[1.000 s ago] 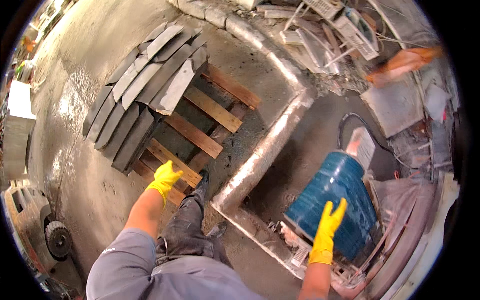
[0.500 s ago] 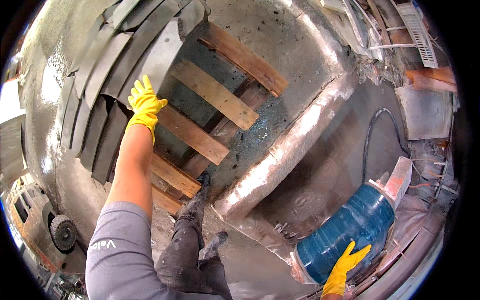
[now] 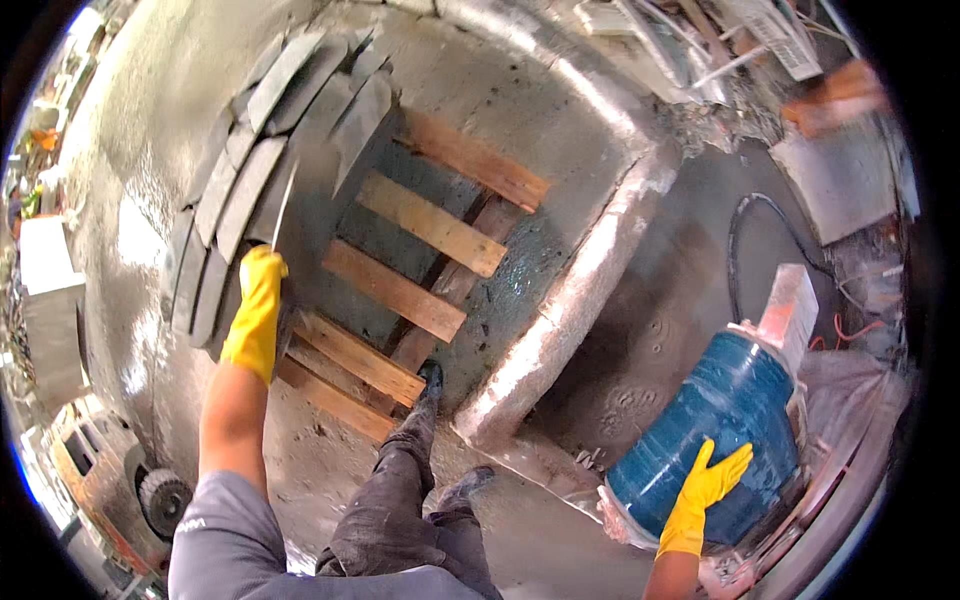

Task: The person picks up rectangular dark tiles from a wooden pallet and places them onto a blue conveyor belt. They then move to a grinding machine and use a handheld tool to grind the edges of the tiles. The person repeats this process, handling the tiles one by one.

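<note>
Wet grey floor [image 3: 150, 110] spreads around me, shiny to the left of my left grip [image 3: 256, 305]. That grip, in a yellow glove, is curled closed on the near end of a thin slab [image 3: 284, 208], which shows almost edge-on and points away from me, its face blurred. Just beyond and to the left of it lies the stack [image 3: 240, 185], grey slabs leaning in overlapping rows. Right of the same grip I see the bare slats of a wooden pallet [image 3: 430, 225], with my boot [image 3: 430, 378] at its near edge.

Well off to the right, my right grip [image 3: 703, 495], also gloved, is spread wide and holds nothing. It is over the blue drum [image 3: 700, 420]; I cannot tell whether it touches. Beyond it are a pale block [image 3: 788, 305] at the drum's far end and a black hose [image 3: 737, 235]. Between my two grips runs a rough kerb [image 3: 575, 300].
</note>
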Available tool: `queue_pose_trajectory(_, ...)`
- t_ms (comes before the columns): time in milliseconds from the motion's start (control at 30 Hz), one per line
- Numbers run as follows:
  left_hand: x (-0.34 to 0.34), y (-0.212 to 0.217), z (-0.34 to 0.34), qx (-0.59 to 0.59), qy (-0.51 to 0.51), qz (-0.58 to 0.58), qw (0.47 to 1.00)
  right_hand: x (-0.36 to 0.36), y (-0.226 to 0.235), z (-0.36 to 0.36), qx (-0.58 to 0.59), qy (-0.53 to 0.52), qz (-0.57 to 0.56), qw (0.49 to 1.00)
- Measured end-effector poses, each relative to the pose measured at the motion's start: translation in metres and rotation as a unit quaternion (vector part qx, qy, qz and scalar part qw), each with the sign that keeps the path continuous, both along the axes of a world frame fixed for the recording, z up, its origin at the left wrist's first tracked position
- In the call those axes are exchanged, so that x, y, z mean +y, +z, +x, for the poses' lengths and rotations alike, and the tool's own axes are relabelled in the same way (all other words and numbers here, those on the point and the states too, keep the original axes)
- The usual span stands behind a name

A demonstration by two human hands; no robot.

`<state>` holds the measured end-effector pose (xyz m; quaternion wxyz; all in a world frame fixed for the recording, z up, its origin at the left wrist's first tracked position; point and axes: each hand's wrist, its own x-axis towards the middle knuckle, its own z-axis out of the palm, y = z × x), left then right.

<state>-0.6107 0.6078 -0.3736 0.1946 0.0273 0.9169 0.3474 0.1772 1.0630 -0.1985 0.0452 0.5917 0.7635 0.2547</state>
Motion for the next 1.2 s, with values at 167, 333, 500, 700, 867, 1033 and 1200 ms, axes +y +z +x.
queue_pose_trajectory(167,-0.02,0.076,0.13,-0.168,0.197,0.213,0.942,-0.003,0.008,-0.017,0.024,-0.032,0.012,0.999)
queue_pose_trajectory(333,0.055,0.199,0.249,-0.247,-0.017,0.276,0.929,0.0,0.024,0.007,0.127,0.008,-0.078,0.989)
queue_pose_trajectory(500,0.111,0.264,0.347,-0.238,-0.147,0.279,0.919,-0.053,0.064,0.096,0.482,0.056,-0.059,0.872)
queue_pose_trajectory(700,0.271,0.299,0.48,-0.288,-0.382,0.196,0.856,-0.106,-0.038,0.323,0.521,-0.436,0.267,0.684)
queue_pose_trajectory(867,0.422,0.273,0.62,-0.3,-0.551,0.1,0.773,-0.086,-0.069,0.326,0.575,-0.478,0.356,0.56)
queue_pose_trajectory(1033,0.543,0.217,0.755,-0.283,-0.624,0.11,0.72,-0.071,-0.014,0.285,0.663,-0.485,0.326,0.467)
queue_pose_trajectory(1200,0.616,0.193,0.872,-0.323,-0.692,0.115,0.636,-0.078,-0.045,0.293,0.636,-0.497,0.338,0.484)
